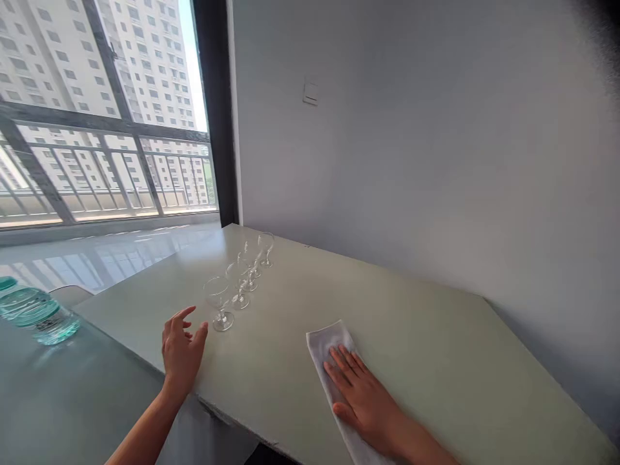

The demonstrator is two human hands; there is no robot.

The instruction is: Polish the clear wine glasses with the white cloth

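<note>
A folded white cloth (pixel 323 352) lies flat on the pale table (pixel 411 323). My right hand (pixel 361 397) rests palm down on it, fingers spread and not gripping. To the left, my left hand (pixel 183 349) is near the table's front edge, thumb and fingers apart with nothing between them. Just beyond its fingertips stands the nearest stemmed glass (pixel 219 300), upright and apparently untouched. Several more clear stemmed glasses, among them the farthest one (pixel 266 248), stand in a row running back toward the wall.
A large clear water bottle with a teal cap (pixel 36 313) is at the far left, on a lower grey-green surface (pixel 62 400). Behind the table rises a grey wall (pixel 411 161) with a switch (pixel 310 92). A window is at the back left.
</note>
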